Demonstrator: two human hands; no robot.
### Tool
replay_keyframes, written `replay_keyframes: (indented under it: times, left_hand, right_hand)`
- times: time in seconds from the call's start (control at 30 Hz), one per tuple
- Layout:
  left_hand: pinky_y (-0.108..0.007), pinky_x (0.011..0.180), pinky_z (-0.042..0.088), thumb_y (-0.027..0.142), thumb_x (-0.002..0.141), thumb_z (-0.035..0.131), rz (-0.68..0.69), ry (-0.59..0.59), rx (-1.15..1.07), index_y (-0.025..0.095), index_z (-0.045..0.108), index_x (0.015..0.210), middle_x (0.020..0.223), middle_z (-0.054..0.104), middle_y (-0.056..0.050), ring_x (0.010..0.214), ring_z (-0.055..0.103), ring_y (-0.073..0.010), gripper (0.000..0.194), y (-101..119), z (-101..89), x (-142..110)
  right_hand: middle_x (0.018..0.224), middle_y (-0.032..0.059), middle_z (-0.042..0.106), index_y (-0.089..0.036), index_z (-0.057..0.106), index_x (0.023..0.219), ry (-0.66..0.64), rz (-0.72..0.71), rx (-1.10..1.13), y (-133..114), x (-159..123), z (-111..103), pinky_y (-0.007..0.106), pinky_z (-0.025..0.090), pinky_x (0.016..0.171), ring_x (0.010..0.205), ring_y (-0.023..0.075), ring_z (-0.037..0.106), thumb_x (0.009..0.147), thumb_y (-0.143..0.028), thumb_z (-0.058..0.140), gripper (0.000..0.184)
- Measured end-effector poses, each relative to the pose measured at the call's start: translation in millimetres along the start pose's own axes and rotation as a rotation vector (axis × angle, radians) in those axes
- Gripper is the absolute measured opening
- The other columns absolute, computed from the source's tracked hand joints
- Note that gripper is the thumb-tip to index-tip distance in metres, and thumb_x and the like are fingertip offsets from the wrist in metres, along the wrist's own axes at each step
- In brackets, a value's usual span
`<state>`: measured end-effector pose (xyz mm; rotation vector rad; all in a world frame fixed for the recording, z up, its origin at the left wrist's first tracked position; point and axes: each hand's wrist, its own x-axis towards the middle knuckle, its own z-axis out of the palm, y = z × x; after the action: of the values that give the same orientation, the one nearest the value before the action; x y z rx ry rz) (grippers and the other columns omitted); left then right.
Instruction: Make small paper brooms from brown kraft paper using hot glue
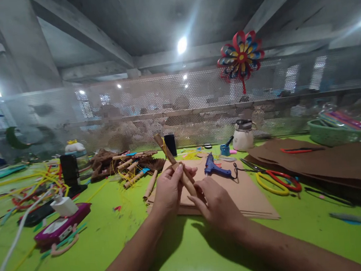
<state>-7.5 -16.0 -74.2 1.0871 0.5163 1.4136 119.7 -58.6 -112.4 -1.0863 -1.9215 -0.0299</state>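
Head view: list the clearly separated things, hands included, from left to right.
Purple power strip, left hand holding a rolled brown paper tube, right hand, scissors with yellow and red handles, green basket.

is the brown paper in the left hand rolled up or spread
Rolled: the brown paper forms a narrow tube in the left hand.

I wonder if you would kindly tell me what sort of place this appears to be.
Probably a craft workshop: a blue glue gun, large scissors with yellow and red handles, and a stack of dark brown sheets share the worktable.
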Motion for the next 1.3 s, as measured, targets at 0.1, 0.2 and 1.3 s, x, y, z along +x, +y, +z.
replay_keyframes:
  times: [0.1,0.2,1.3]
  left_hand:
    - [-0.034,0.081,0.049,0.025,0.073,0.066,0.036,0.04,-0.001,0.013,0.059,0.082,0.075,0.068,-0.005,0.08,0.066,-0.019,0.017,-1.9,4.4,-2.3]
    - [-0.034,0.081,0.048,0.025,0.071,0.068,0.043,0.077,-0.025,0.013,0.057,0.081,0.072,0.066,-0.003,0.08,0.065,-0.0189,0.019,-2.2,7.2,-4.1]
    - [-0.025,0.059,0.05,0.03,0.072,0.066,-0.021,0.018,0.027,0.015,0.05,0.076,0.063,0.059,0.002,0.061,0.061,-0.0133,0.022,-2.0,2.0,2.9]
  right_hand:
    - [0.08,0.0083,0.056,-0.016,0.052,0.087,-0.036,0.057,-0.06,-4.7,-2.5,7.0,0.032,0.037,0.064,0.073,0.02,0.048,0.087,-0.024,0.043,0.012]
    - [0.079,0.0077,0.057,-0.016,0.052,0.085,-0.048,0.051,-0.09,-5.6,-3.8,12.7,0.031,0.036,0.062,0.071,0.0191,0.049,0.087,-0.021,0.04,0.014]
    - [0.071,0.0056,0.061,-0.015,0.056,0.078,-0.228,0.299,0.518,10.6,15.5,-0.3,0.025,0.04,0.056,0.061,0.0138,0.054,0.084,-0.047,0.046,0.034]
